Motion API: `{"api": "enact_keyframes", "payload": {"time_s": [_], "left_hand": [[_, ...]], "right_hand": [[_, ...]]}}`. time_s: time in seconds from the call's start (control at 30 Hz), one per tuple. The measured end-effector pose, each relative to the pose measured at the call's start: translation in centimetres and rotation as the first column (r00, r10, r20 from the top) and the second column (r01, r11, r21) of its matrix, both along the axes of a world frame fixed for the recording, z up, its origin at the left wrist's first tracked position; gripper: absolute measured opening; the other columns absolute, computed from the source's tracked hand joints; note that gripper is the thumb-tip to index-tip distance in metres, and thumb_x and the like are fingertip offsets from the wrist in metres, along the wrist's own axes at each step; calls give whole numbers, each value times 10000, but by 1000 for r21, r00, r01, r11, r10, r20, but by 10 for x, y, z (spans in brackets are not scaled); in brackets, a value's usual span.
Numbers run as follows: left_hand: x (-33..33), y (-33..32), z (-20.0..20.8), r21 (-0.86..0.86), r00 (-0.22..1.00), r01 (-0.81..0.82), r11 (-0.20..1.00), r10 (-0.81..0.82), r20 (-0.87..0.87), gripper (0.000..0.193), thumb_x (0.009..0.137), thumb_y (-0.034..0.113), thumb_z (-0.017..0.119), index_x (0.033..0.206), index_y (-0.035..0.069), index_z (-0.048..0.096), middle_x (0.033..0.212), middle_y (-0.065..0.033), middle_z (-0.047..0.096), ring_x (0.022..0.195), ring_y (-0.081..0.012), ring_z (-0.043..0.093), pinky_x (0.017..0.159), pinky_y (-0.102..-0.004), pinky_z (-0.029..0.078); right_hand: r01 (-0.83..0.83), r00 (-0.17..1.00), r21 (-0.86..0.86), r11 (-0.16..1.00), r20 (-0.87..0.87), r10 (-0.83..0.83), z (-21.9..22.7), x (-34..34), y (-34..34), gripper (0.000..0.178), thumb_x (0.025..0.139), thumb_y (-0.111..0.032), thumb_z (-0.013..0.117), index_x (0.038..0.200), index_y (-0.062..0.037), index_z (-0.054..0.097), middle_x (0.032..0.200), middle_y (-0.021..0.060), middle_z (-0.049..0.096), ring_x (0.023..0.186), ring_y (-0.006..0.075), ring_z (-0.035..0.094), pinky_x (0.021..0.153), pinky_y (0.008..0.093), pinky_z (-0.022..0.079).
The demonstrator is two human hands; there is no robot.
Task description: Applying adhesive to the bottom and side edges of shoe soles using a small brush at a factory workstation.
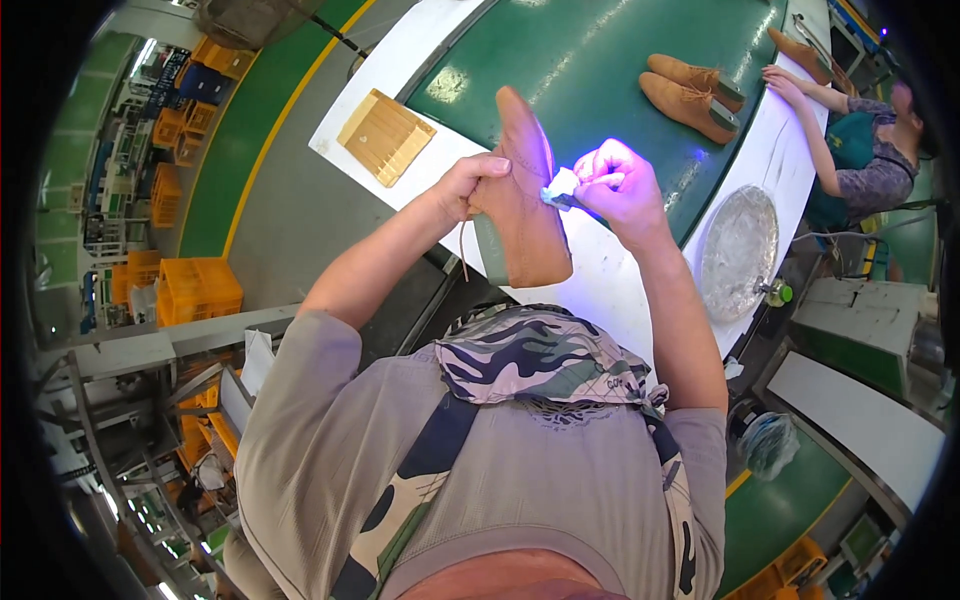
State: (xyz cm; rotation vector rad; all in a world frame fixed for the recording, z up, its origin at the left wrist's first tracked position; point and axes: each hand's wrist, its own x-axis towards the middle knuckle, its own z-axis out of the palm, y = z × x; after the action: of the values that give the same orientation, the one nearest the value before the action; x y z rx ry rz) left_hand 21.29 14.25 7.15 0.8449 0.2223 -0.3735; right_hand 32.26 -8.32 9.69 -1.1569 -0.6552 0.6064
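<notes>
Left hand point(476, 186) firmly grips a long tan leather-look shoe point(532, 235); right hand point(622, 192) pinches a crumpled white wad point(562, 186) at its side. Wiping appears underway; the next stroke calls for steady support.

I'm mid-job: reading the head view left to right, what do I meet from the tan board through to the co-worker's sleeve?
Tan board, left hand, held brown shoe, right hand, round silvery tray, co-worker's patterned sleeve.

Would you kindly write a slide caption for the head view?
Left hand grips a brown shoe; right hand holds a white wad at its side.
</notes>
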Motion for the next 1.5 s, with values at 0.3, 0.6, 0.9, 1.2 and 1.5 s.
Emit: {"api": "enact_keyframes", "payload": {"time_s": [0.3, 0.6, 0.9, 1.2, 1.5], "left_hand": [[-30, -15, -22, -32, 970, -199, 979, 193, -147, 676, 763, 306, 692, 1331, 10, 478, 1225, -192, 615, 1102, -330, 612, 1034, -461, 446], [-57, -45, -36, -46, 922, -339, 940, 322, -217, 639, 793, 351, 671, 1311, 19, 501, 1209, -185, 627, 1098, -343, 613, 1027, -469, 449], [-75, -81, -47, -69, 842, -516, 854, 490, -227, 652, 838, 427, 625, 1347, 48, 478, 1255, -169, 607, 1150, -335, 585, 1060, -470, 419], [-83, -89, -71, -313, 789, -602, 735, 608, -91, 620, 845, 422, 624, 1342, 78, 488, 1267, -138, 602, 1157, -323, 578, 1055, -473, 422], [-103, -99, -59, -296, 706, -666, 685, 706, 48, 703, 798, 421, 665, 1353, 37, 470, 1273, -157, 587, 1149, -318, 577, 1047, -462, 429]], "right_hand": [[-98, 988, -109, 989, 106, 110, 10, -17, -28, 179, 696, 33, 619, 742, -42, 463, 819, 77, 579, 816, 145, 557, 706, 288, 455], [-125, 937, -139, 982, 308, 163, 9, -26, -65, 214, 693, 27, 618, 740, -50, 424, 859, 106, 592, 815, 172, 556, 721, 300, 444], [-36, 883, -109, 993, 462, 83, 2, -30, -98, 207, 680, 30, 614, 748, -46, 434, 858, 120, 609, 773, 199, 579, 689, 301, 455], [81, 996, -73, 994, -26, -83, -19, -40, -99, 174, 768, -5, 693, 808, -38, 527, 807, 27, 587, 711, 77, 520, 628, 220, 431], [1, 967, -107, 994, -254, -28, -10, -57, -78, 161, 788, -28, 700, 852, -46, 553, 816, 16, 577, 732, 89, 534, 653, 229, 430]]}}
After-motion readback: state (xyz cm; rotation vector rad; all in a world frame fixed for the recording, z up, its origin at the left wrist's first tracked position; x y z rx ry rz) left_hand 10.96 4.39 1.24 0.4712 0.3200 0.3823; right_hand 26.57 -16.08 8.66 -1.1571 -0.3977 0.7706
